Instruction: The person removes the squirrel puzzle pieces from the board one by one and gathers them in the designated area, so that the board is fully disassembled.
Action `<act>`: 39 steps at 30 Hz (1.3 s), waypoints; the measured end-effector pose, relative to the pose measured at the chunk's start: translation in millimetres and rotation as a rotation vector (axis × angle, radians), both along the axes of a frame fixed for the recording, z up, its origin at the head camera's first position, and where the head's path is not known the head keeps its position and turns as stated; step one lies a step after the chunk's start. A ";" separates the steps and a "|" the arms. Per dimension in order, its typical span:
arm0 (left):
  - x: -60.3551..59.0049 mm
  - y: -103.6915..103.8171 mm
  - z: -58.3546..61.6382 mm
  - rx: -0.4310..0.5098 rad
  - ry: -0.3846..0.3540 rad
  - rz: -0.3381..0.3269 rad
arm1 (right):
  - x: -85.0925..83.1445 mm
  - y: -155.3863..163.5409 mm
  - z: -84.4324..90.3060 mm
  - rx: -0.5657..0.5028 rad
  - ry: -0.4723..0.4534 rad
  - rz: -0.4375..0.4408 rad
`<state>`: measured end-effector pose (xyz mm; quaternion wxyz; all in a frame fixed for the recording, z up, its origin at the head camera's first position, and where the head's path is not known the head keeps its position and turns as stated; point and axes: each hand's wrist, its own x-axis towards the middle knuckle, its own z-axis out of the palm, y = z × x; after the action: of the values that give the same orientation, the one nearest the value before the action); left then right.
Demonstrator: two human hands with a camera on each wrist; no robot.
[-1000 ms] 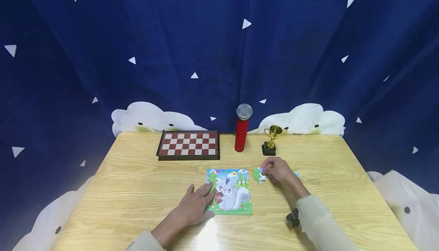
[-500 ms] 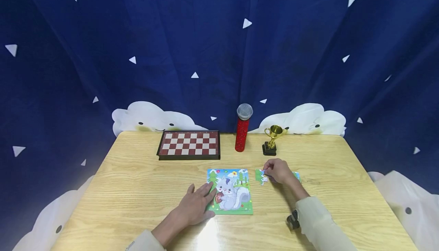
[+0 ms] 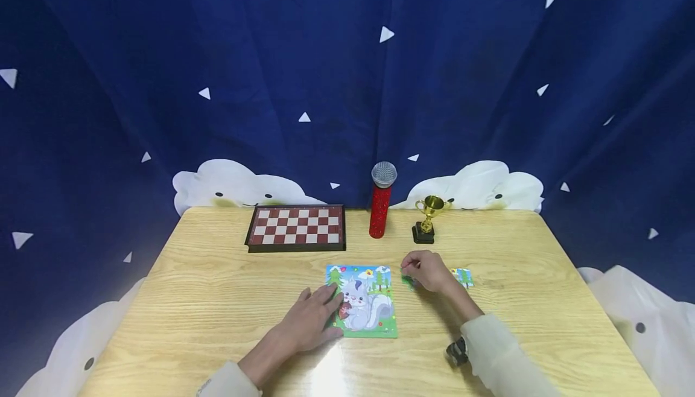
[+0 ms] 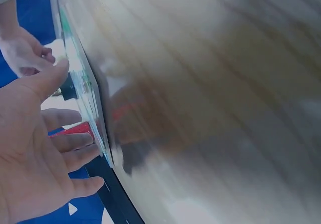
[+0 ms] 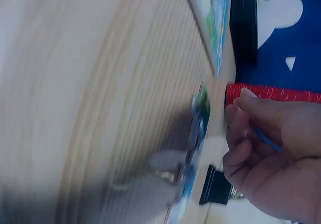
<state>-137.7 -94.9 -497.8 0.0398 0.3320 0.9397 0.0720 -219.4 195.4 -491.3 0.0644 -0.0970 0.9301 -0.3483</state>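
The squirrel puzzle (image 3: 369, 303) lies flat on the wooden surface (image 3: 206, 300), its picture upright to the wearer: the squirrel's head towards the far side, its big tail towards the right. It looks nearly square, with no clear long axis, its sides running roughly in line with the surface. A pale grey squirrel clutches a brown nut, against green grass, fir trees, blue sky and a yellow flower.

The left hand (image 3: 314, 318) rests on the puzzle's left side, fingers straight and parted. To the puzzle's right, loose pieces (image 3: 464, 277) form a row whose long axis runs left to right, green at the end nearest the puzzle, trees at the other; the middle is hidden. The right hand (image 3: 426, 270) hovers above them, fingers curled and tips close together; I cannot tell whether it holds a piece.

Behind stand a red microphone (image 3: 379, 210) and a gold trophy (image 3: 427, 223), with a chessboard (image 3: 295, 228) on the left.
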 end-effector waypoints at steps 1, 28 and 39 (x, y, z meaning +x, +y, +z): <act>0.1 1.4 0.0 0.006 0.003 -0.009 | 1.8 -4.2 0.5 -0.008 0.000 0.018; 12.9 25.9 -2.9 -0.051 -0.056 -0.118 | 23.8 -51.9 -8.4 0.001 0.002 0.197; 12.6 25.7 -3.7 -0.065 -0.034 -0.125 | 23.4 -54.5 -10.8 0.024 0.024 0.219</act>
<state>-125.0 -69.3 -501.6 0.0707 0.3873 0.9181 0.0445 -195.9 141.0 -502.1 0.0919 -0.2015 0.9189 -0.3265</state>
